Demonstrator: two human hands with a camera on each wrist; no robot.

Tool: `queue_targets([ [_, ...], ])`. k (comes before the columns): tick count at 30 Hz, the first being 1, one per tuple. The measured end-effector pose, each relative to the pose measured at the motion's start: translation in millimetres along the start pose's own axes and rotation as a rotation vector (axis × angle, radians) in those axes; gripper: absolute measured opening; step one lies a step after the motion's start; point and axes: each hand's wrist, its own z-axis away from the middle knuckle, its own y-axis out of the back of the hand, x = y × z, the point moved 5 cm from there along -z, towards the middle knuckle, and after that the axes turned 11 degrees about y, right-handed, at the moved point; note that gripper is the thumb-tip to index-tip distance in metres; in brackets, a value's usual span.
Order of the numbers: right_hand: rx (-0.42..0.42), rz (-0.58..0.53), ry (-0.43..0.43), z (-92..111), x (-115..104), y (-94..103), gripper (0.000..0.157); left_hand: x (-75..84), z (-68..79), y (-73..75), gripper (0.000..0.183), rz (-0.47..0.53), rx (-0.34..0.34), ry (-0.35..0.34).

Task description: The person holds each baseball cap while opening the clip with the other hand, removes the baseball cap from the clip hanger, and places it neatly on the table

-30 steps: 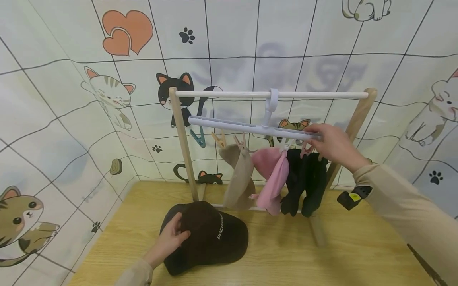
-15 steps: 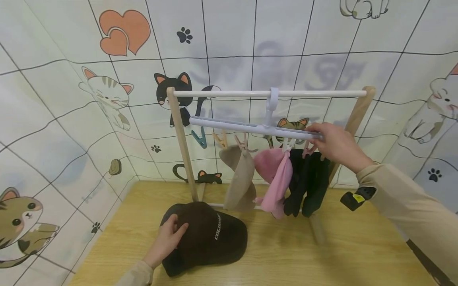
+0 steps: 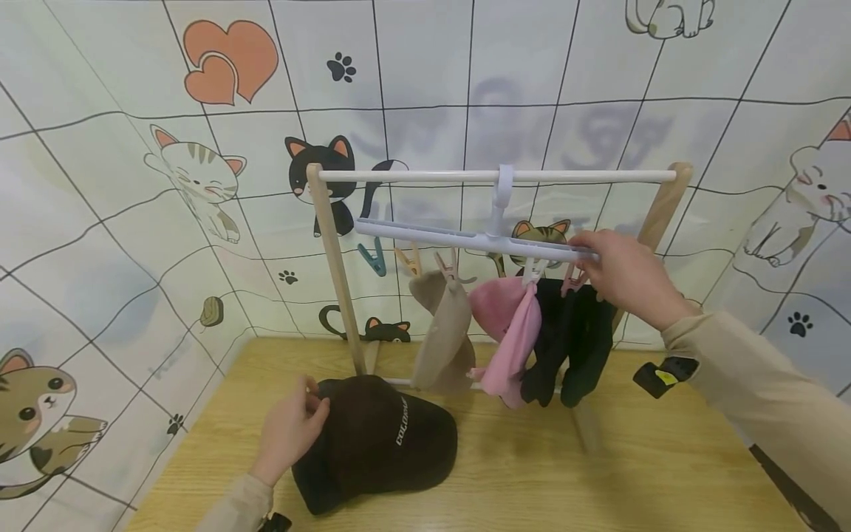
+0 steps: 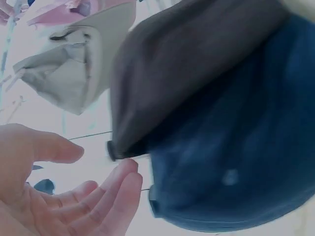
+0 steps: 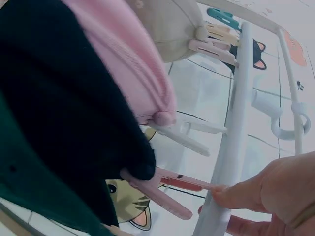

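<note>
A dark brown baseball cap [image 3: 368, 436] with white lettering lies on the table. At its left side is my left hand [image 3: 292, 425], fingers relaxed and holding nothing; in the left wrist view the fingertips are right by the cap's edge. My right hand [image 3: 625, 277] pinches the right end of a pale lilac clip hanger [image 3: 425, 235], which tilts down to the right, its hook over the rack's bar. Clothespins on it hold a beige cap [image 3: 444, 336], a pink cap [image 3: 508, 332], a black cap [image 5: 74, 108] and a dark green cap [image 5: 39, 182].
The drying rack has a white top bar [image 3: 412, 176] and wooden legs [image 3: 335, 273]. A teal clothespin [image 3: 372, 256] and a yellow clothespin [image 3: 408, 258] hang at the hanger's left part. Behind stands a wall covering with cat drawings. The wooden table [image 3: 505, 480] extends in front.
My left hand has drawn back leftward from over the cap's crown to its left side. My right hand keeps its grip on the hanger's end.
</note>
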Motion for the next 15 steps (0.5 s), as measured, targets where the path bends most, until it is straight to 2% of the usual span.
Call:
queue_targets([
  [4, 0.068, 0.1, -0.001, 6.2, -2.9, 2.0, 0.03, 13.6, -5.9, 5.4, 0.022, -0.032, 0.029, -0.013],
  [7, 0.097, 0.168, -0.013, 9.7, -4.7, 2.1, 0.031, 26.9, -10.3, 4.4, 0.021, -0.043, 0.041, -0.054],
  [15, 0.128, 0.219, -0.024, 14.5, -7.6, 2.7, 0.032, 62.4, -26.0, -4.8, 0.016, -0.03, 0.019, -0.131],
])
